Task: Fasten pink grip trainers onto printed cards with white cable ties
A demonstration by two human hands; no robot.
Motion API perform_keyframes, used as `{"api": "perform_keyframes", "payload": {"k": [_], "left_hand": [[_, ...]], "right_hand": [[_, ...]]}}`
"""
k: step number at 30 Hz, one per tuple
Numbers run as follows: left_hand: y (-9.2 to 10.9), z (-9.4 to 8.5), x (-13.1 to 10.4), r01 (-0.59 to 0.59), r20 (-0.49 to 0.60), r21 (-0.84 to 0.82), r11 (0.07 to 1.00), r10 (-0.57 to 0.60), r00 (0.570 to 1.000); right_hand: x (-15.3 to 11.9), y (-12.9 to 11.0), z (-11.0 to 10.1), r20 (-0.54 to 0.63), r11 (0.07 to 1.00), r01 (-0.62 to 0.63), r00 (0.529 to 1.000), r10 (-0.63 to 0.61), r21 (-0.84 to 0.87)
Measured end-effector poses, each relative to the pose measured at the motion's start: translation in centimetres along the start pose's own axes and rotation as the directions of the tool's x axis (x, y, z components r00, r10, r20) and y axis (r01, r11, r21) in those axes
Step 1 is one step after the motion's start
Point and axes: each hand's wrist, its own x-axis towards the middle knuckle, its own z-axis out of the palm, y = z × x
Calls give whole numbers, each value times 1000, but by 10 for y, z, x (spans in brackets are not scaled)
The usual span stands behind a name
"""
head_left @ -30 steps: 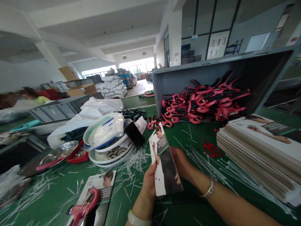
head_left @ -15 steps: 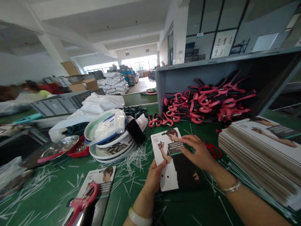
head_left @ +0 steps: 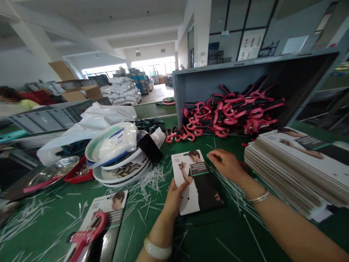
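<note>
My left hand (head_left: pixel 174 196) grips the lower left edge of a printed card (head_left: pixel 195 185), thumb on its front; the card shows a person's arm and has two small holes. To its right, my right hand (head_left: pixel 225 163) is off the card, fingers curled with the tips together over thin white ties (head_left: pixel 231 193); whether it pinches one is too small to tell. A red-handled tool (head_left: pixel 243 166) lies partly hidden behind that hand. At the lower left, a pink and black hand gripper (head_left: pixel 88 233) rests on another card (head_left: pixel 120 209).
A tipped grey bin (head_left: pixel 245 67) holds many pink and black hand grippers (head_left: pixel 226 112). A thick card stack (head_left: pixel 283 174) stands at right. Left of centre are stacked bowls (head_left: pixel 122 176) with metal parts, a black phone (head_left: pixel 150 149) and a red tray (head_left: pixel 79 174). A person in yellow (head_left: pixel 28 104) is far left.
My right hand has come off the card's upper right, and its spread fingers have drawn together. My left hand still holds the card. The view has shifted slightly.
</note>
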Motion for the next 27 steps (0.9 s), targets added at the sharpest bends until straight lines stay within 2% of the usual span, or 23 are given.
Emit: {"api": "perform_keyframes", "payload": {"k": [1,2,3,4,6,9,12,15,17,20,22,24,27], "left_hand": [[0,0,1,-7,-41,-7,1000,7,999],[1,0,3,-9,-70,-16,1000,8,998],[1,0,3,1,-84,-25,1000,-3,996],[2,0,3,18,-78,-36,999,-21,997],[4,0,2,47,-39,-55,997,-49,998],[7,-1,-2,66,65,-40,997,-63,996],[10,-2,-7,106,160,3,994,-105,982],[9,-4,-9,155,211,25,988,-157,965],[7,-5,-8,151,241,18,988,-150,959],[5,-5,-6,126,244,-9,992,-120,962],[5,-5,-5,136,233,-15,991,-129,964],[6,-4,-5,159,217,-10,987,-153,964],[7,-4,-5,174,202,-1,985,-170,964]], "right_hand": [[-8,5,-10,99,995,-32,994,41,-90],[-18,9,-18,245,983,-29,967,75,-184],[-30,13,-26,399,964,5,911,105,-264],[-42,16,-31,503,939,31,851,154,-342],[-68,17,-39,605,897,69,760,236,-436],[-95,11,-41,634,865,76,713,301,-496],[-106,6,-36,604,835,39,709,364,-548],[-103,13,-26,523,817,3,770,366,-576],[-97,23,-23,511,829,-2,787,347,-560],[-89,34,-28,522,873,-26,793,315,-487],[-91,33,-36,508,884,-43,805,306,-465],[-101,23,-43,540,892,-35,785,304,-450],[-121,2,-43,626,902,-32,709,324,-431]]}}
